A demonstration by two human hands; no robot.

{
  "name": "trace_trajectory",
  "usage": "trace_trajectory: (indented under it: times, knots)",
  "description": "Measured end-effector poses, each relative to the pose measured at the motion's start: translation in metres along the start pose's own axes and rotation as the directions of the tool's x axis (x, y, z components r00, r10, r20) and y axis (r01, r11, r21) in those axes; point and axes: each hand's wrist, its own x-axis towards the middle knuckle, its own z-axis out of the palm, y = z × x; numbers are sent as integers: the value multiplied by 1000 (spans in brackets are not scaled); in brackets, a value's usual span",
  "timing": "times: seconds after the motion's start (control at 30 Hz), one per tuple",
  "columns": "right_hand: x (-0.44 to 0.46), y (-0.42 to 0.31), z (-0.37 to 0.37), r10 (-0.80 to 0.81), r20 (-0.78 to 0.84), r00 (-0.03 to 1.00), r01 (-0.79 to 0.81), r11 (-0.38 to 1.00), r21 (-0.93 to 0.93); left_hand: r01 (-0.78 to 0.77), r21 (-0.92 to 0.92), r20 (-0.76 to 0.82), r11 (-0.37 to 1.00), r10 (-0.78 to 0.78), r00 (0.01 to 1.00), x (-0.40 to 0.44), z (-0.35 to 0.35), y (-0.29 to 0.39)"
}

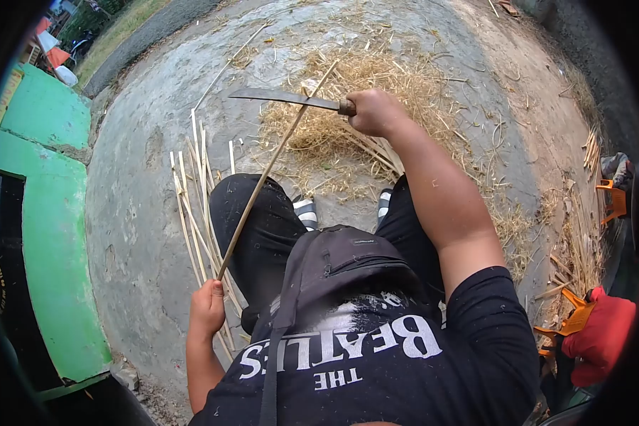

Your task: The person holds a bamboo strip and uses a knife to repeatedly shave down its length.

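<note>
My right hand [371, 112] is wrapped round the wooden handle of a long curved knife [284, 97], whose blade points left. A long thin bamboo strip [273, 160] slants from the shavings down across my left thigh, and the blade meets it near its upper end. At the strip's lower end, my left hand [207, 307] is closed round it. Curly pale shavings [376, 92] are heaped on the ground beyond my knees. More bamboo strips [192, 206] lie beside my left leg.
A green wall [53, 248] stands at the left. At the right are bamboo pieces [582, 245], an orange chair [574, 312] with a person in red [607, 334], and another orange chair part [613, 202]. A dark bag [348, 266] rests on my lap.
</note>
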Motion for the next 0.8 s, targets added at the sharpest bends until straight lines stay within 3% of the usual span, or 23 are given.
trace_trajectory:
  times: [0.1, 0.13, 0.23, 0.27, 0.37, 0.47, 0.57, 0.63, 0.67, 0.8]
  knots:
    - [-22, -31, 0, -145, 38, 989, 144, 989, 13, 9, 7, 18, 1000, -9, 1000, -3, 4, -9]
    - [-26, -35, 8, -265, -6, 964, 264, 963, -61, 4, 0, 25, 1000, -4, 1000, -5, 6, -11]
    - [-15, -23, 0, -156, 58, 986, 161, 982, -100, -17, 20, -3, 1000, 17, 1000, -11, 7, -29]
    - [1, 0, 4, 55, 49, 997, -59, 994, 91, -23, 34, -18, 999, 24, 1000, -16, 5, -36]
    - [7, 18, 2, 21, -54, 998, -25, 997, -72, 13, 43, 20, 999, -13, 1000, -13, -10, -15]
    - [-13, -13, -2, -62, -12, 998, 62, 997, -40, 37, 32, 32, 999, -38, 999, -12, -9, -20]
    - [-29, -36, 7, -304, 2, 953, 302, 944, -136, 43, 30, 49, 999, -45, 998, -11, -1, -28]
    - [-15, -14, 4, -187, -12, 982, 183, 971, -151, 6, 55, 2, 998, -6, 1000, -20, -4, -40]
    - [3, 11, 7, 69, -24, 997, -68, 996, 58, -10, 65, -22, 998, 12, 1000, -25, -6, -44]
    - [6, 27, -3, 86, -99, 991, -84, 996, 23, 14, 63, -15, 998, -13, 1000, -24, -15, -30]
